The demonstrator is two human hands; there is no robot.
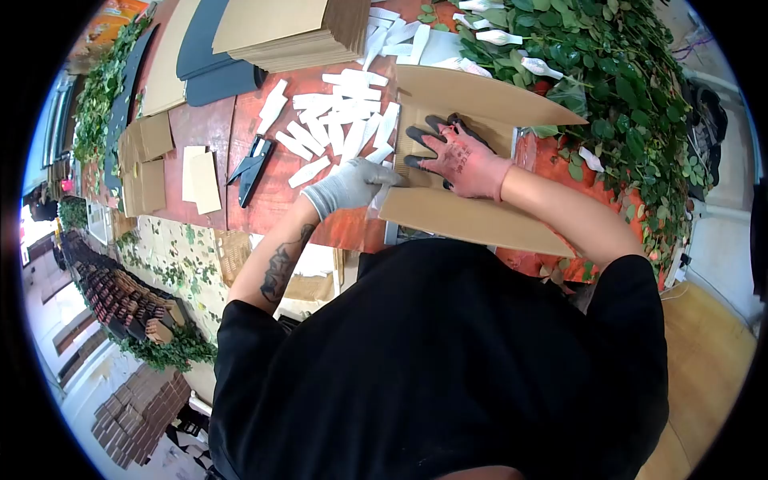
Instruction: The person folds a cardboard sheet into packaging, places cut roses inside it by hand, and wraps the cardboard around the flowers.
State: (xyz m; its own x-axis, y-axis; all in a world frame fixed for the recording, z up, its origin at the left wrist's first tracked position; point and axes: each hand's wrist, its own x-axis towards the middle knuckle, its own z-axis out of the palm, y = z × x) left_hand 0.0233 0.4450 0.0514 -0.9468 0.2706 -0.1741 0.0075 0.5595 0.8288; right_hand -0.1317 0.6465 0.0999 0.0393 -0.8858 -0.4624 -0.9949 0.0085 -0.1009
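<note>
While the right hand (460,158) rests on the cardboard (468,214), fingers apart, the left hand (352,186) pinches its edge

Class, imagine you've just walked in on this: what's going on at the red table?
A person in gloves is handling a piece of brown cardboard. The right hand, in a red glove, is spread over its middle, while the left hand, in a pale grey glove, is at its left edge; its grip is unclear. White pieces lie scattered on the red table to the left, and leafy stems are heaped on the right.
</note>
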